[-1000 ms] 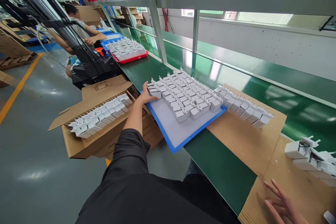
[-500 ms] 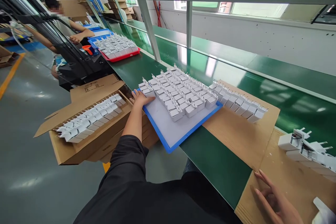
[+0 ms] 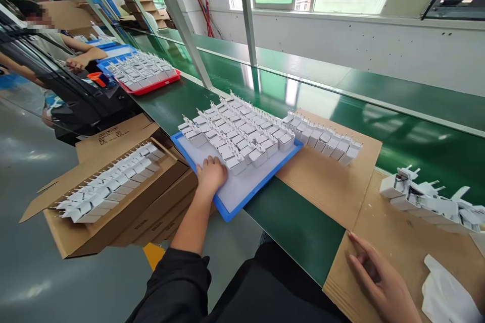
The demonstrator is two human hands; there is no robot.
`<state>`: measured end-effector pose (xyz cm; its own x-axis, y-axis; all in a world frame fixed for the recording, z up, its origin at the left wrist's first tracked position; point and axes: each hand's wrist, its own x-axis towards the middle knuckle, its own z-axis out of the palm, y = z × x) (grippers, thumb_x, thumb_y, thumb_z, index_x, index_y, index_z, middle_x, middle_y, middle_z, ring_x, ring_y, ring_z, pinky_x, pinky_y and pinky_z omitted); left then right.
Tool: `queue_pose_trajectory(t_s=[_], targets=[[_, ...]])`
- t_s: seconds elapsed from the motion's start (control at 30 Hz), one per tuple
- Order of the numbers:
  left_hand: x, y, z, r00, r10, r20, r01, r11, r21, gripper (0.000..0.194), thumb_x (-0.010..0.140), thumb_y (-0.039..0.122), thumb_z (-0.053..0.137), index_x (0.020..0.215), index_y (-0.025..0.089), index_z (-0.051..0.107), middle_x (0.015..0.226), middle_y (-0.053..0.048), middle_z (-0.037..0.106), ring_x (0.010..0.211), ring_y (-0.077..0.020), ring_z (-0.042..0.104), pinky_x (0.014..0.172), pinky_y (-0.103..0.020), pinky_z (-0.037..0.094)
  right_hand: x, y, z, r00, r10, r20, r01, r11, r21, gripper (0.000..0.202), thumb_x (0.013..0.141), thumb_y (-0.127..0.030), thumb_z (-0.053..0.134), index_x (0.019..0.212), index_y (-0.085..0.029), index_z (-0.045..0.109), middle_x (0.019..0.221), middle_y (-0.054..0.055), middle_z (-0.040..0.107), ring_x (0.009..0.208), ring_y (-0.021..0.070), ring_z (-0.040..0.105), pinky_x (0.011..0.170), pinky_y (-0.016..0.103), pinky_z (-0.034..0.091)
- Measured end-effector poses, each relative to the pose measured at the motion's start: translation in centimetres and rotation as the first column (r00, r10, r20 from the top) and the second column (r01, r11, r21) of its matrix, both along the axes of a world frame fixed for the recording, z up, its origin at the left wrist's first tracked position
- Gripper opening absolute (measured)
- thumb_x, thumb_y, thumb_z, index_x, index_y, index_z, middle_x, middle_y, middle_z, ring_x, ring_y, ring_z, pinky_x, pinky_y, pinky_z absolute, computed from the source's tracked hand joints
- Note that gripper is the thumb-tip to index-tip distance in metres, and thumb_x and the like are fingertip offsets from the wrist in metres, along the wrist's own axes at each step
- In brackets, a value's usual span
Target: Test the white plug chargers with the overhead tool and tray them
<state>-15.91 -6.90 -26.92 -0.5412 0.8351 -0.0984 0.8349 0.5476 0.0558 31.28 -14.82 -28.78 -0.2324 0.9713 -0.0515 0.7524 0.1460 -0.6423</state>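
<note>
My left hand (image 3: 211, 176) rests on the bare near-left part of a blue-rimmed tray (image 3: 237, 208). Its fingers are slightly bent and point at the block of white plug adapters (image 3: 242, 136) standing in rows on the tray, pins up. Nothing shows in that hand. At the lower right, my right hand (image 3: 373, 275) lies on a cardboard sheet (image 3: 401, 247), thumb and forefinger apart, holding nothing I can see. To its right is a crumpled white cloth or tissue (image 3: 449, 292). Beyond it stands a row of adapters with open tops (image 3: 432, 204).
More adapters (image 3: 322, 136) line another cardboard sheet (image 3: 318, 176) beside the tray. An open carton (image 3: 113, 234) with adapters stands left of the green bench (image 3: 291, 227). Farther along are a loaded red tray (image 3: 157, 86) and a seated person (image 3: 56, 43). Metal posts (image 3: 180, 25) rise behind.
My left hand has moved from the tray's far-left corner toward me, onto its near-left part. The view has shifted right. My right hand stays on the cardboard.
</note>
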Motion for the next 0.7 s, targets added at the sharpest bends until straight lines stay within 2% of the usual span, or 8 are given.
queue_pose_trajectory(t_s=[0.13, 0.33, 0.4, 0.47, 0.53, 0.6, 0.67, 0.7], targets=[[3.1, 0.5, -0.1, 1.000, 0.005, -0.020, -0.006, 1.000, -0.003, 0.063, 0.084, 0.021, 0.035, 0.140, -0.008, 0.033, 0.146, -0.031, 0.033, 0.135, -0.0408, 0.033, 0.107, -0.055, 0.029, -0.2, -0.2, 0.0, 1.000, 0.017, -0.012, -0.017, 1.000, 0.027, 0.043, 0.089, -0.046, 0.049, 0.128, -0.028, 0.053, 0.085, 0.001, 0.064, 0.054, 0.0105, 0.054, 0.055, 0.023, 0.052], [3.6, 1.3, 1.4, 0.999, 0.050, 0.007, -0.050, 0.998, -0.030, 0.067, 0.079, 0.016, 0.037, 0.140, -0.010, 0.032, 0.146, -0.031, 0.034, 0.134, -0.0388, 0.035, 0.105, -0.048, 0.036, -0.8, -0.5, -0.2, 0.993, 0.111, -0.040, -0.104, 0.981, 0.162, 0.038, 0.091, -0.037, 0.049, 0.127, -0.026, 0.053, 0.117, 0.008, 0.064, 0.082, 0.0173, 0.065, 0.067, 0.029, 0.057], [4.1, 0.7, 2.2, 0.999, 0.052, 0.007, -0.051, 0.997, -0.054, 0.064, 0.079, 0.015, 0.036, 0.139, -0.008, 0.036, 0.143, -0.031, 0.038, 0.132, -0.0391, 0.038, 0.101, -0.048, 0.040, -0.8, -0.4, -0.3, 0.991, 0.132, -0.034, -0.124, 0.978, 0.170, 0.036, 0.092, -0.034, 0.048, 0.127, -0.028, 0.053, 0.125, 0.007, 0.061, 0.092, 0.0196, 0.065, 0.075, 0.033, 0.058], [5.3, -0.3, 3.2, 0.998, 0.051, 0.021, -0.049, 0.994, -0.095, 0.056, 0.079, 0.016, 0.035, 0.129, -0.006, 0.049, 0.133, -0.032, 0.048, 0.123, -0.0417, 0.048, 0.092, -0.050, 0.044, -0.8, -0.4, -0.3, 0.989, 0.141, -0.038, -0.133, 0.977, 0.168, 0.035, 0.092, -0.032, 0.048, 0.127, -0.028, 0.053, 0.128, 0.007, 0.061, 0.099, 0.0217, 0.065, 0.082, 0.036, 0.058], [7.0, -1.5, 4.3, 0.999, 0.000, 0.050, 0.008, 0.988, -0.154, 0.046, 0.080, 0.017, 0.035, 0.110, 0.001, 0.065, 0.114, -0.029, 0.062, 0.106, -0.0429, 0.059, 0.083, -0.052, 0.047, -0.9, -0.5, -0.1, 0.989, 0.138, -0.049, -0.128, 0.979, 0.158, 0.035, 0.093, -0.030, 0.046, 0.127, -0.027, 0.053, 0.128, 0.007, 0.061, 0.105, 0.0229, 0.064, 0.087, 0.039, 0.057], [8.7, -2.3, 5.1, 0.986, -0.142, 0.083, 0.156, 0.965, -0.212, 0.039, 0.083, 0.023, 0.036, 0.091, 0.011, 0.072, 0.097, -0.023, 0.069, 0.094, -0.0408, 0.064, 0.078, -0.050, 0.048, -1.4, -0.8, 0.4, 0.989, 0.130, -0.065, -0.120, 0.983, 0.143, 0.034, 0.093, -0.028, 0.045, 0.126, -0.026, 0.054, 0.128, 0.008, 0.061, 0.111, 0.0232, 0.062, 0.093, 0.040, 0.055], [9.7, -2.2, 5.3, 0.956, -0.279, 0.091, 0.292, 0.932, -0.213, 0.040, 0.087, 0.030, 0.033, 0.087, 0.017, 0.071, 0.091, -0.017, 0.071, 0.089, -0.0369, 0.066, 0.075, -0.046, 0.049, -1.8, -1.1, 1.2, 0.988, 0.133, -0.080, -0.123, 0.984, 0.127, 0.034, 0.092, -0.024, 0.045, 0.125, -0.025, 0.055, 0.127, 0.008, 0.062, 0.116, 0.0224, 0.059, 0.098, 0.040, 0.052], [9.9, -1.7, 5.2, 0.948, -0.304, 0.091, 0.317, 0.927, -0.203, 0.040, 0.088, 0.033, 0.033, 0.089, 0.019, 0.070, 0.092, -0.015, 0.072, 0.087, -0.0345, 0.067, 0.073, -0.043, 0.049, -1.8, -1.2, 1.7, 0.986, 0.143, -0.085, -0.132, 0.983, 0.123, 0.035, 0.091, -0.023, 0.046, 0.125, -0.024, 0.056, 0.128, 0.008, 0.061, 0.117, 0.0222, 0.058, 0.100, 0.040, 0.051]])
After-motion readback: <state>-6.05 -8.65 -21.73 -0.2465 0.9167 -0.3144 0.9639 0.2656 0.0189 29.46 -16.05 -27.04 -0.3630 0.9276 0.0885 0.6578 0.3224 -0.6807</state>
